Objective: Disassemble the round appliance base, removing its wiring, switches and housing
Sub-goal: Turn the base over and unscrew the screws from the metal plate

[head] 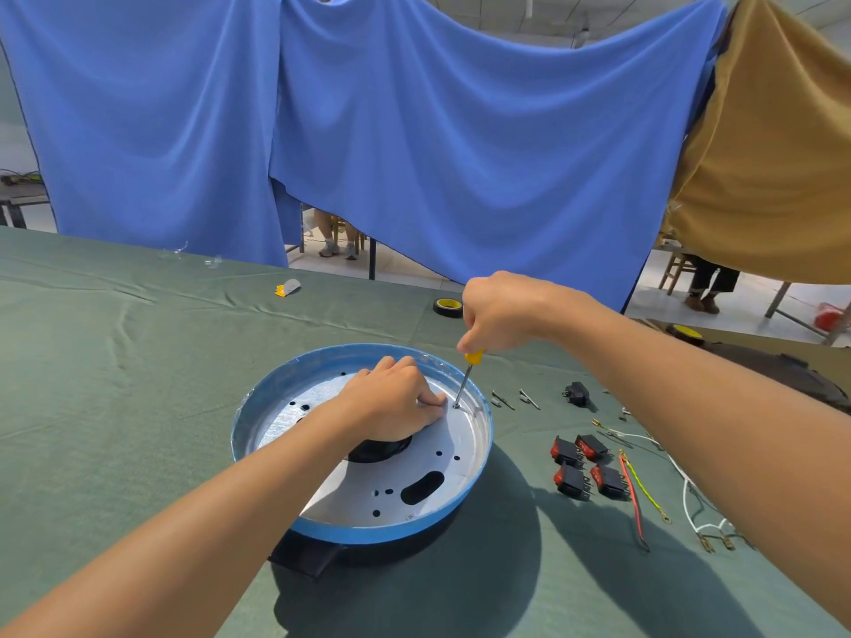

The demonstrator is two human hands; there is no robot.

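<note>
The round appliance base (pixel 479 462) has a blue rim and a silver inner plate full of holes, and it lies on the green cloth. My left hand (pixel 396 398) rests inside it on the plate, fingers curled, the fingertips next to a screw near the far right rim. My right hand (pixel 497 315) grips a yellow-handled screwdriver (pixel 467 377) whose tip stands on that screw. Right of the base lie several black-and-red rocker switches (pixel 585 467) and loose red, yellow-green and white wires (pixel 644 490).
Small metal terminals (pixel 515 399) and a black part (pixel 575 393) lie beyond the switches. A roll of black tape (pixel 448 307) sits at the far edge, a yellow-grey scrap (pixel 286 287) further left. Blue and tan cloths hang behind the table (pixel 115 361).
</note>
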